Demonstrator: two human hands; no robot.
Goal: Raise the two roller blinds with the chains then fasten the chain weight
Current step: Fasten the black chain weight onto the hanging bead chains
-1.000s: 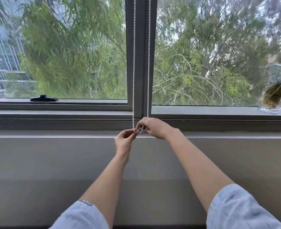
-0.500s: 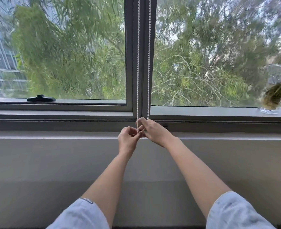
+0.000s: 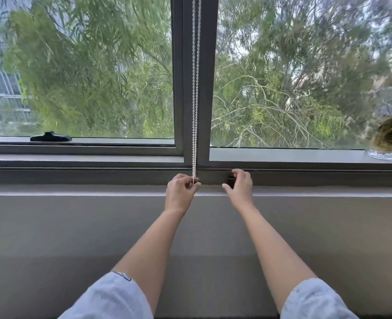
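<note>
A white bead chain [image 3: 195, 88] hangs down the dark central window post, its two strands close together. My left hand [image 3: 181, 192] is closed around the chain's lower end just below the sill rail; the chain weight is hidden inside the fingers. My right hand [image 3: 240, 187] is apart from the chain, to its right, with fingers spread around a small dark fitting [image 3: 231, 180] on the window rail. The blinds themselves are out of view above.
Grey window frame [image 3: 75, 157] and ledge [image 3: 75, 192] run across the view. A black window handle [image 3: 51, 137] lies on the left sill. A glass jar with a plant [image 3: 385, 139] stands on the right sill. A plain wall fills the area below.
My right hand has let go of the chain's end and moved right to the dark fitting. My left hand keeps hold of the chain, whose strands now hang closer together.
</note>
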